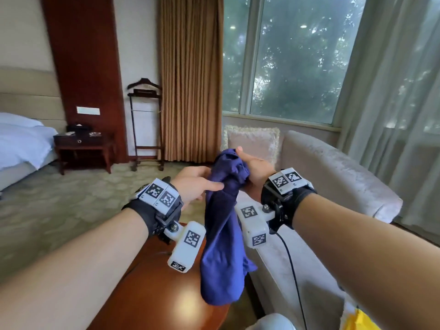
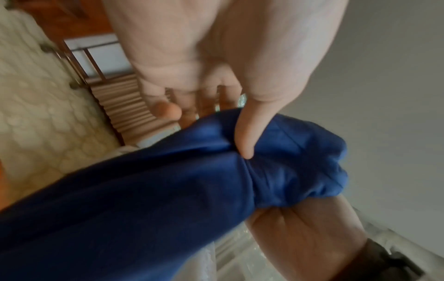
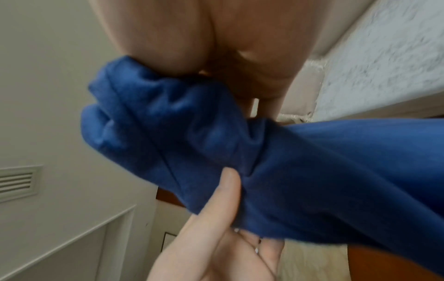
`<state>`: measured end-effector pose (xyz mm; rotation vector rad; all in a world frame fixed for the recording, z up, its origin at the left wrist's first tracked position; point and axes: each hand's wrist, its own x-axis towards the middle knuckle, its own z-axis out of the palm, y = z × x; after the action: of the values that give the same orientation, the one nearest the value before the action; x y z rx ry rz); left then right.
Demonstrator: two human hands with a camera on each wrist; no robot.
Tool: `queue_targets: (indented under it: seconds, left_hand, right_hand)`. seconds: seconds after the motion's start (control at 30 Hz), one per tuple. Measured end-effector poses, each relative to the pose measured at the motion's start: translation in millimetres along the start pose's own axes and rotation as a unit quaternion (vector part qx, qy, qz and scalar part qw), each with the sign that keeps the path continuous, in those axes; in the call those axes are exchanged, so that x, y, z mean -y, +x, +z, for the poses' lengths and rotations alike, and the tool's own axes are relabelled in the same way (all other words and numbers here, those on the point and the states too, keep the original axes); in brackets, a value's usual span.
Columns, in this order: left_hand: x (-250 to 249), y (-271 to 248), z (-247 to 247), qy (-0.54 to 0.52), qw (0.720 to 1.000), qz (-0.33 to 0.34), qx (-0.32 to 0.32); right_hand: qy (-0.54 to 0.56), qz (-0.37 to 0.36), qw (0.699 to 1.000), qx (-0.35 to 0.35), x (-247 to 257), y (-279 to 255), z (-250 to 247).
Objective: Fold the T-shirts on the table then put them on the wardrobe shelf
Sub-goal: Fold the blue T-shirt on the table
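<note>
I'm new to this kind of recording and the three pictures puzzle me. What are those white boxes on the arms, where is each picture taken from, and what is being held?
There is no robot here, only a person with cameras strapped on. The wide room picture comes from a camera on the head, looking down at both arms. The white boxes with black-and-white patterns are the wrist cameras; each gives one of the two close-ups, looking along the hand.

Both hands hold one blue T-shirt, bunched up and hanging down. The right hand grips its gathered top; the left hand holds it just below, thumb pressed into the cloth. Its lower end hangs at the wooden table, though contact is unclear. Behind stands a pale sofa with a cushion.
</note>
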<state>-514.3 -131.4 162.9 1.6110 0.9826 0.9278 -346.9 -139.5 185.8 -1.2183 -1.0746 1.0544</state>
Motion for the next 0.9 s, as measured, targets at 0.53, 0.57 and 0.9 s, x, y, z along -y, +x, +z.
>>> queue_targets:
  seconds: [0.53,0.57,0.9]
  left_hand:
    - [39.6,-81.2,-139.8,0.006,0.966,0.048,-0.252]
    - [41.0,-84.9,-142.1,0.014,0.965,0.058,-0.256]
    - [52.8,-87.3,-163.7,0.021,0.972,-0.051,-0.228]
  right_hand:
    - [-0.147,0.14,0.964,0.172,-46.2,-36.0,130.5]
    - [-0.136,0.134,0.969,0.155,-47.9,-35.8,133.5]
    - [-0.109,0.134,0.98,0.1,-50.9,-31.1,159.5]
